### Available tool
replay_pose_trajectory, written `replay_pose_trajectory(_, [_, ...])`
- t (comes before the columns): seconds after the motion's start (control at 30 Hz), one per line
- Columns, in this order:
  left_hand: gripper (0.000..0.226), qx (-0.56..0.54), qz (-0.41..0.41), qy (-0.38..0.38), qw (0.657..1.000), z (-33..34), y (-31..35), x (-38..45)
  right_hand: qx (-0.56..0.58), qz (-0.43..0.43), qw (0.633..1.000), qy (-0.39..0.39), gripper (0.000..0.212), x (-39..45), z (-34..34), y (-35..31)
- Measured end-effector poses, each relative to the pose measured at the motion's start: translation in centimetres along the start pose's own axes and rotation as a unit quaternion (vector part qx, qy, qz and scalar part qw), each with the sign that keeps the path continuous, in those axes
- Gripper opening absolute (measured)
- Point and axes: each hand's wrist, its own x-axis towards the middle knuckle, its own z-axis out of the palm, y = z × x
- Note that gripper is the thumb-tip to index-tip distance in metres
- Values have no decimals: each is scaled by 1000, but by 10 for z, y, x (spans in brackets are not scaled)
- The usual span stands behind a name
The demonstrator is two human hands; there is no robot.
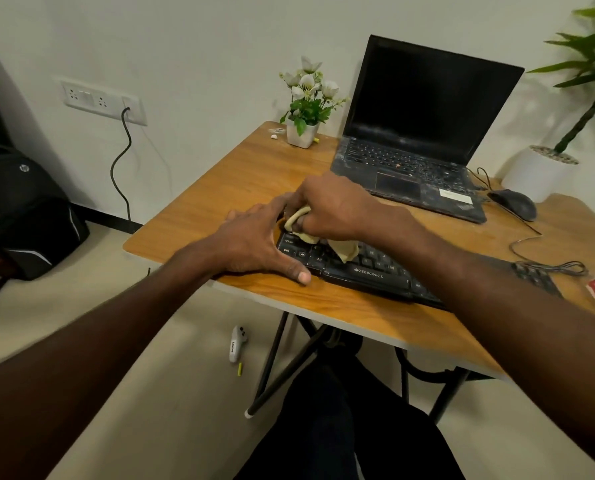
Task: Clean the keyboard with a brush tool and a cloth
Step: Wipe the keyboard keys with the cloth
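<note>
My right hand (330,206) bunched around beige cloth (323,237) on ZEBRONICS keyboard (368,271), left hand (254,244) flat, fingers straight, bracing its Ctrl/Shift corner.

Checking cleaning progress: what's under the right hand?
The right hand grips a yellowish cloth against the left end of the keyboard. The keys beneath are covered.

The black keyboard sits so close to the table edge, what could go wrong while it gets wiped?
The black keyboard lies near the front edge of the wooden table; hard wiping might nudge it off, though the left hand steadies its end. The beige cloth, gripped by the right hand, could snag a key. Its tangled black cable might catch.
</note>
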Motion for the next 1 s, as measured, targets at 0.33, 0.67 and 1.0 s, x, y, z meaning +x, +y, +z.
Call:
replay_pose_trajectory(0.33, [135,8,1,20,1000,1,4,-2,-41,68,995,-68,28,-14,-17,24])
replay_pose_trajectory(0.67, [120,-18,0,10,1000,-1,6,-3,-8,37,997,61,25,-18,9,14])
replay_pose_trajectory(1.0, [114,-37,-2,16,999,-2,8,-6,28,45,996,75,25,-12,3,6])
